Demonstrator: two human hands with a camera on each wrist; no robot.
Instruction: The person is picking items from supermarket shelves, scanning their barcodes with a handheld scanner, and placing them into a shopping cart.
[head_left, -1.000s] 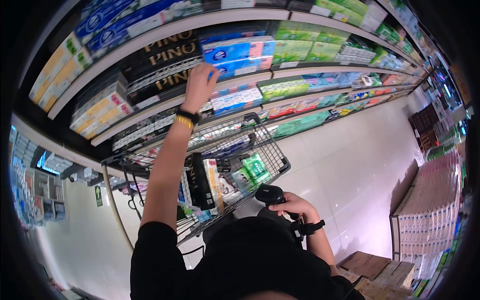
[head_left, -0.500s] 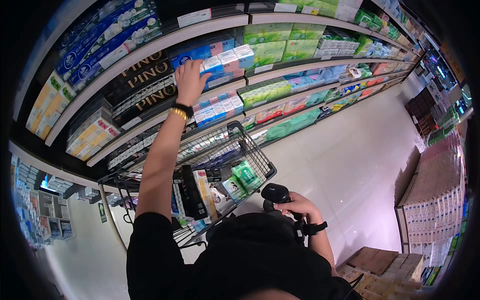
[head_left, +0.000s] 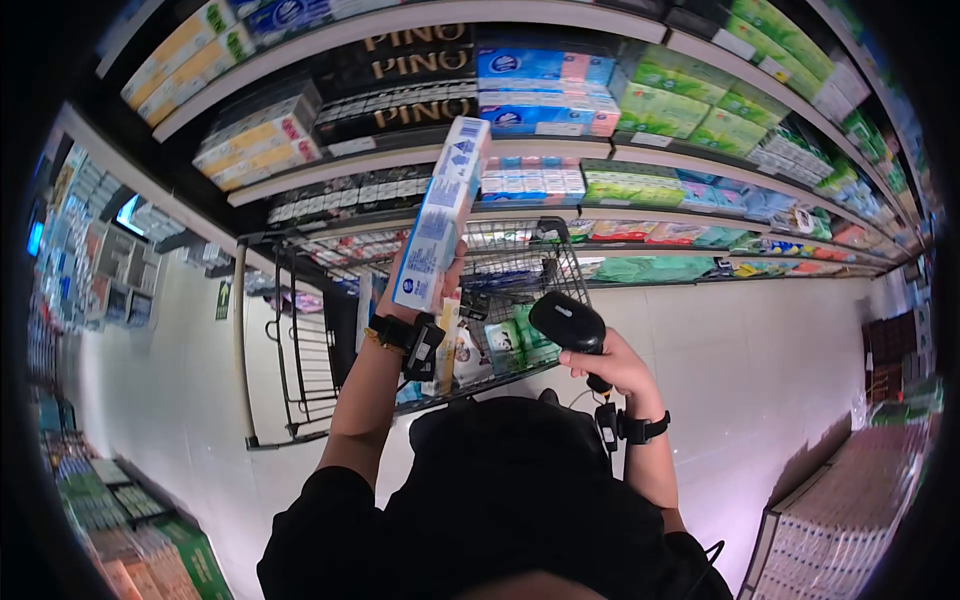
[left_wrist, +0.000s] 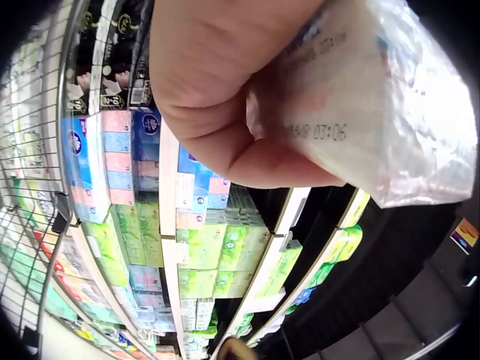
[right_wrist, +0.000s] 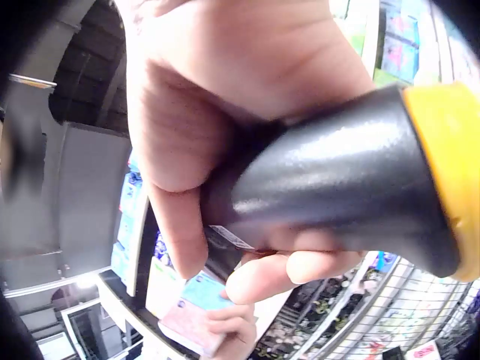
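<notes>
Supermarket shelves point(head_left: 420, 150) rise behind; left hand point(head_left: 425, 290) pinches a tissue pack point(head_left: 440, 215) low, which could tip; right hand point(head_left: 610, 365) clenches the scanner point(head_left: 568, 325).

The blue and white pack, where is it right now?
In the head view the blue and white pack is held up in the left hand, above the shopping cart and left of the black scanner.
</notes>
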